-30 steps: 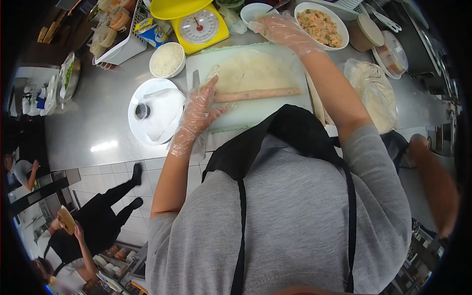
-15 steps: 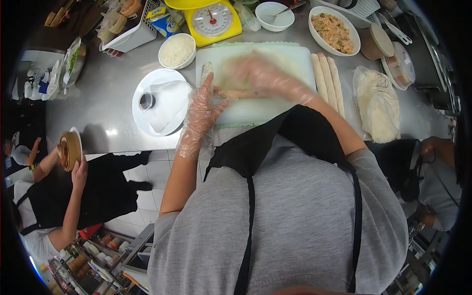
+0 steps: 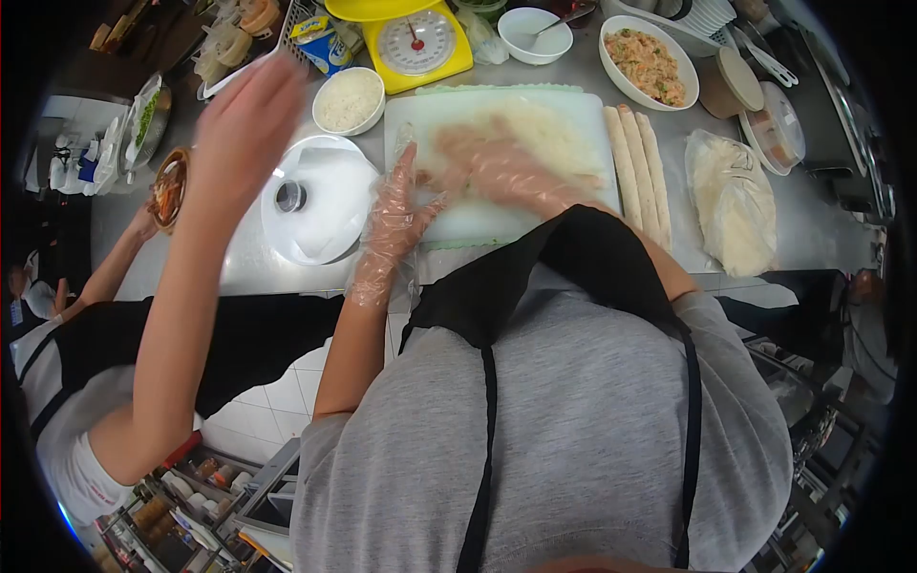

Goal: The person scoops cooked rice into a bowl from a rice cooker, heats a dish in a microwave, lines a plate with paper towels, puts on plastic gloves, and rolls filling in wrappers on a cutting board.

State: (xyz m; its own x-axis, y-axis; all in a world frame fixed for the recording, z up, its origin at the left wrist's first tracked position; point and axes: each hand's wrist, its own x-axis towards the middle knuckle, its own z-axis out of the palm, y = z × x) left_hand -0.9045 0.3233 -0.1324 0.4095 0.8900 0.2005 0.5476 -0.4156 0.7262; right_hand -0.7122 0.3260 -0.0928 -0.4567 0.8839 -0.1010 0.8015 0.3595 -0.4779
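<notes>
Both my hands wear clear plastic gloves. At the left edge of a white cutting board [image 3: 564, 215], my left hand [image 3: 390, 218] is open, its fingers stretched toward the far side and its thumb apart. My right hand [image 3: 501, 177] is over the board, smeared by motion, so its fingers cannot be read. A pale, translucent sheet or layer [image 3: 544, 129] lies on the board beyond the right hand. Whatever lies under the right hand is hidden. Several long pale rolls [image 3: 638, 172] lie side by side along the board's right edge.
Behind the board stand a bowl of white shreds [image 3: 349, 100], a yellow scale [image 3: 417, 48], a bowl with a spoon [image 3: 535, 36] and a bowl of orange filling [image 3: 650, 67]. A white plate [image 3: 320, 244] is left; a bagged pale mass [image 3: 734, 205] is right. A co-worker's arm [image 3: 191, 258] reaches across the left.
The co-worker at left has swung one arm forward over the counter, and the held basket-like dish has moved farther along it. My right hand has shifted slightly nearer me; my left hand has barely moved.
</notes>
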